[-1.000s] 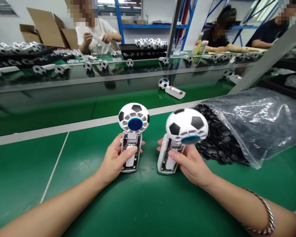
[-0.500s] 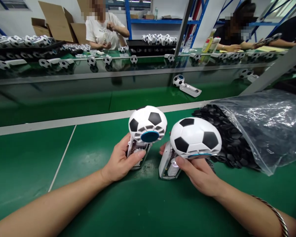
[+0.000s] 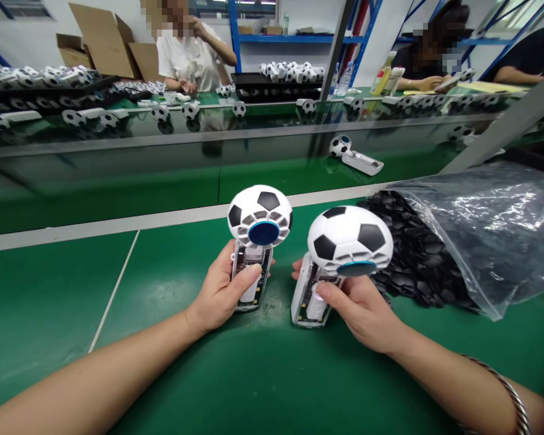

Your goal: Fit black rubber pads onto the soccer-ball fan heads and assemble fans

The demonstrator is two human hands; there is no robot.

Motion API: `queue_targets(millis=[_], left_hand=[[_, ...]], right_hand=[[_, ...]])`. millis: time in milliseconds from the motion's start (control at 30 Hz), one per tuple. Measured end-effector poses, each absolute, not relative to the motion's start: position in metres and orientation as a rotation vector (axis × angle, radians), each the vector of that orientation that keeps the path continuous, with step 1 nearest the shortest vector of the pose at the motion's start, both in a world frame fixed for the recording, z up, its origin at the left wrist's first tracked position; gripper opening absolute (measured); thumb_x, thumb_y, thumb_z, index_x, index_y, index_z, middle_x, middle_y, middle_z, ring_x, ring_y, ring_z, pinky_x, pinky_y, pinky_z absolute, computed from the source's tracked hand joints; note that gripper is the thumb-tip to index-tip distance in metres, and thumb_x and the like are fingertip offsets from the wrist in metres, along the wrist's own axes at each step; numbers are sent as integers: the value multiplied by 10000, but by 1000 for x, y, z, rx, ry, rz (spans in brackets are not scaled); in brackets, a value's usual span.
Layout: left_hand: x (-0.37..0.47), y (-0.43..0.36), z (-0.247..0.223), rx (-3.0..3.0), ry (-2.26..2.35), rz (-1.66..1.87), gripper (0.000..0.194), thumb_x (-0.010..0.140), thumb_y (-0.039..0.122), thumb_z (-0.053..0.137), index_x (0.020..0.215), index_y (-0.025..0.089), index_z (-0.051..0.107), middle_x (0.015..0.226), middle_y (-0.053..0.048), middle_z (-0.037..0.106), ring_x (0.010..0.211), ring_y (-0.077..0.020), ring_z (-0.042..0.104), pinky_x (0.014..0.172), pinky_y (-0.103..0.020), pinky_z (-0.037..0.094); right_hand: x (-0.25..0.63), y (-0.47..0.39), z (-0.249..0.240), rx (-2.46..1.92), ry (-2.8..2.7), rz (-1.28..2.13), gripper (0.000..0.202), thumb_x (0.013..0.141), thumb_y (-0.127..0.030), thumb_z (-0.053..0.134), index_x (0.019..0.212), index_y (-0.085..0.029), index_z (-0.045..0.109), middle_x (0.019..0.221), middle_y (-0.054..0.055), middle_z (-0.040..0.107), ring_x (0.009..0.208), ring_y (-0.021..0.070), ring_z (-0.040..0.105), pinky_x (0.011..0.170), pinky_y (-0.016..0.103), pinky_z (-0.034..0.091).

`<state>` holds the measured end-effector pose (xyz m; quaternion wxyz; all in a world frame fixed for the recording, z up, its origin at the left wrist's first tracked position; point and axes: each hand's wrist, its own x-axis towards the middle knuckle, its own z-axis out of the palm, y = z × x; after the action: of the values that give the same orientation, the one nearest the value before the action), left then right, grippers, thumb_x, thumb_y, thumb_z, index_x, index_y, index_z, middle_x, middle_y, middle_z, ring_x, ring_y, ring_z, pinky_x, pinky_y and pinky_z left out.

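Observation:
My left hand (image 3: 224, 287) is closed around the open handle of a soccer-ball handheld fan (image 3: 260, 211). Its head has slots around a blue disc facing me, and a circuit board shows in the handle under my thumb. My right hand (image 3: 358, 305) grips a second soccer-ball handheld fan (image 3: 350, 238), its head tipped a little forward over my fingers. In that handle a white cylinder (image 3: 316, 306) and board are visible by my thumb. Both fans stand side by side, apart, just above or on the green tabletop (image 3: 263, 386); contact is unclear. Fingers behind the handles are mostly hidden.
Right of my hand, a clear plastic bag (image 3: 489, 223) spills black flat pieces (image 3: 412, 260). Beyond the pale table edge, another fan (image 3: 360, 162) lies on a green belt (image 3: 272, 175). More fans line the far belt. Co-workers sit opposite, and a grey post (image 3: 503, 124) slants at right.
Both held fans have tilted slightly, turning their blue discs more towards me. The fan on the near belt has shifted right, while those on the far belt have shifted left.

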<state>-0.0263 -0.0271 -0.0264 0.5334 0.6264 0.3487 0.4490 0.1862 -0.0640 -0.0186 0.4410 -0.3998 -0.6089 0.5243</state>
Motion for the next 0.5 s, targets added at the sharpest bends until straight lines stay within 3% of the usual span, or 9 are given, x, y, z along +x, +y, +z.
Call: queue_targets(millis=[500], left_hand=[[-25,-27,-19,1440,920,1061,239,829,320,519,1006,159,521,939,-60,635,784,-169,600,714,-273,485]], right_hand=[[184,-63,-25,-952,-1314,1366,262,841,-331,513,1079,-220,505,1105,75,584,998,221,582,859,431,495]])
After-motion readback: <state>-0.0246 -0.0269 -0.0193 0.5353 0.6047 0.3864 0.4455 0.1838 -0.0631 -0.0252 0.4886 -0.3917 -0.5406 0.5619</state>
